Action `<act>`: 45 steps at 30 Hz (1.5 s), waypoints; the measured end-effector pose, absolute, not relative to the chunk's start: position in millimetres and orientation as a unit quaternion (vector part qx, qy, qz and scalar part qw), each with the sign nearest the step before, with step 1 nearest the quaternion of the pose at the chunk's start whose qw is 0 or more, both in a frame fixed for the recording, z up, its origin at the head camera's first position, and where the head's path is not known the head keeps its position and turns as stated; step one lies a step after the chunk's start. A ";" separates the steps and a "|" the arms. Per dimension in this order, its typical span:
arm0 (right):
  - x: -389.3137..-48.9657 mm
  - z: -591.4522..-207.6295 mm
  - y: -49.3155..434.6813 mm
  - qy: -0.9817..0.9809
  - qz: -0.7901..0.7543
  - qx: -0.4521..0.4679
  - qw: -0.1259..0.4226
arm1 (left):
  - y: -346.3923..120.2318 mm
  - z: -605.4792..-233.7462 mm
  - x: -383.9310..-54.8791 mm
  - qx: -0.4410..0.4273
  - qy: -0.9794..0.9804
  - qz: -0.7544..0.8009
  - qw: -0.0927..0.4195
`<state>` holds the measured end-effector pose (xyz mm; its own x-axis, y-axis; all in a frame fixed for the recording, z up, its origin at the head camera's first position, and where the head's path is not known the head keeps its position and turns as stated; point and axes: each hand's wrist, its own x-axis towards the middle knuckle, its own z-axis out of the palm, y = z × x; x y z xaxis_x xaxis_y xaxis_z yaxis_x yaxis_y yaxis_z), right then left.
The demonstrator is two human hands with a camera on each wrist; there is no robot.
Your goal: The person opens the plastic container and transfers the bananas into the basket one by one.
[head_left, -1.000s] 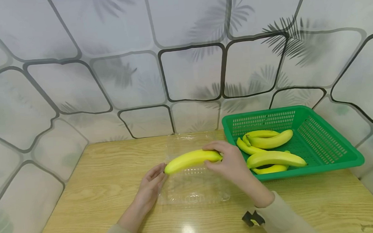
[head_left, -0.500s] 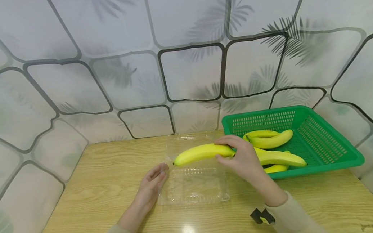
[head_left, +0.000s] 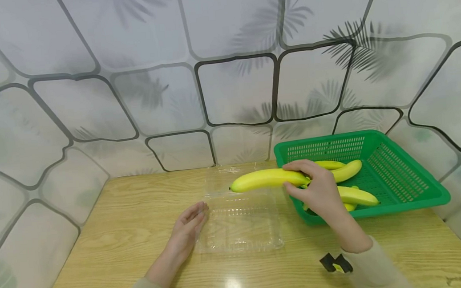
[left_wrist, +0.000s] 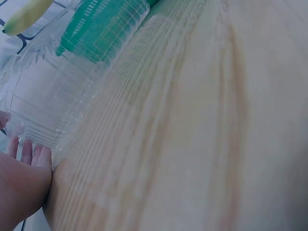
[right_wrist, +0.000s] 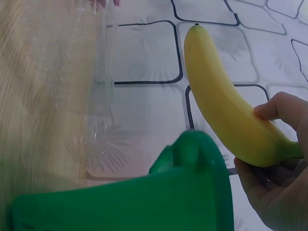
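My right hand (head_left: 315, 189) grips a yellow banana (head_left: 263, 179) near its stem end, between thumb and fingers. The banana hangs in the air, level, its dark tip pointing left. In the right wrist view the same banana (right_wrist: 216, 101) stands above the green basket's rim. My left hand (head_left: 186, 229) rests against the left side of a clear plastic clamshell box (head_left: 240, 228), which lies with its lid open towards the wall. In the left wrist view, fairly straight fingers (left_wrist: 36, 154) touch the box's end; the thumb is mostly out of frame.
To the right, a green basket (head_left: 412, 162) holds several bananas (head_left: 346, 171), partly hidden by my right hand. The wooden table (head_left: 138, 204) meets a patterned wall (head_left: 235, 90) behind the box and basket.
My right hand has carried the banana right and towards the wall, from above the box to beside and over the basket's left edge. The left hand has hardly moved.
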<state>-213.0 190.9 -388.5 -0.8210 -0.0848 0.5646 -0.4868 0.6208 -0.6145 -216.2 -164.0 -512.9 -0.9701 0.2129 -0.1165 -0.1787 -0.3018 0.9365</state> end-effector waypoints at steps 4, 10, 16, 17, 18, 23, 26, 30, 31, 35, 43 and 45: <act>-213.5 -388.4 199.7 -0.865 0.403 0.154 0.258 | -163.6 -513.1 -215.8 0.011 0.581 0.805 0.119; -213.2 -387.6 213.2 -0.864 0.403 0.144 0.266 | -162.9 -513.3 -215.4 0.008 0.584 0.804 0.115; -212.4 -388.2 224.8 -0.865 0.398 0.130 0.277 | -164.1 -514.1 -215.2 0.024 0.587 0.800 0.121; -212.2 -388.4 226.4 -0.866 0.396 0.127 0.278 | -164.4 -514.1 -215.1 0.027 0.589 0.798 0.123; -211.9 -388.5 227.9 -0.867 0.394 0.124 0.279 | -164.6 -514.2 -215.1 0.028 0.589 0.798 0.124; -210.9 -388.6 235.6 -0.870 0.386 0.113 0.287 | -165.3 -514.6 -215.2 0.034 0.589 0.797 0.126; -209.9 -388.3 241.1 -0.870 0.379 0.109 0.296 | -165.4 -515.1 -215.6 0.034 0.589 0.798 0.124; -207.9 -387.3 249.3 -0.868 0.374 0.104 0.309 | -165.1 -514.6 -215.6 0.030 0.590 0.798 0.123; -207.5 -387.0 251.5 -0.867 0.376 0.104 0.312 | -165.1 -514.7 -215.7 0.028 0.588 0.799 0.123; -206.5 -387.8 260.4 -0.860 0.379 0.095 0.327 | -164.7 -514.8 -216.4 0.025 0.585 0.801 0.123; -204.3 -389.0 277.5 -0.859 0.380 0.064 0.337 | -165.0 -514.3 -216.7 0.026 0.587 0.800 0.125; -203.2 -388.8 280.7 -0.859 0.383 0.057 0.334 | -165.3 -514.2 -216.8 0.026 0.585 0.800 0.127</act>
<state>-203.2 280.7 -388.8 -0.7708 0.1570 0.6174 -0.3541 0.7001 -0.6201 -216.8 -165.3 -514.2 -0.9663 0.2337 -0.1076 -0.1735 -0.2828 0.9434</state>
